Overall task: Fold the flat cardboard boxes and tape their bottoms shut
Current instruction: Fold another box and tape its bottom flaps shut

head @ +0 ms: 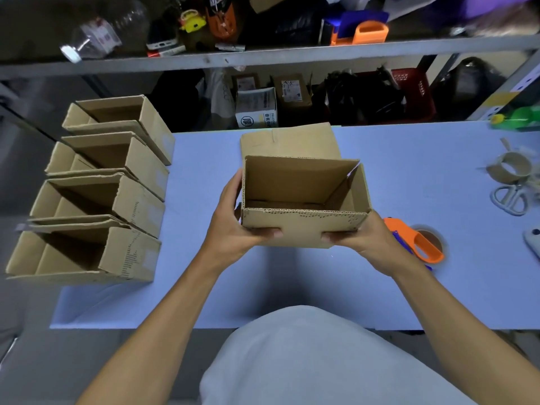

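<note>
An opened-up cardboard box (pixel 304 197) is held above the middle of the blue table (pixel 204 287), its open side facing me. My left hand (pixel 233 226) grips its left side, thumb on the near flap. My right hand (pixel 365 238) grips the right side the same way. Flat cardboard (pixel 289 141) lies on the table just behind the box. An orange tape dispenser (pixel 418 241) with a roll of tape lies right of my right hand.
Several folded boxes (pixel 96 200) stand in a row along the table's left edge. A tape roll (pixel 510 168) and scissors (pixel 510 200) lie at the far right. A green bottle (pixel 517 118) sits at the back right. Cluttered shelves (pixel 263 54) rise behind the table.
</note>
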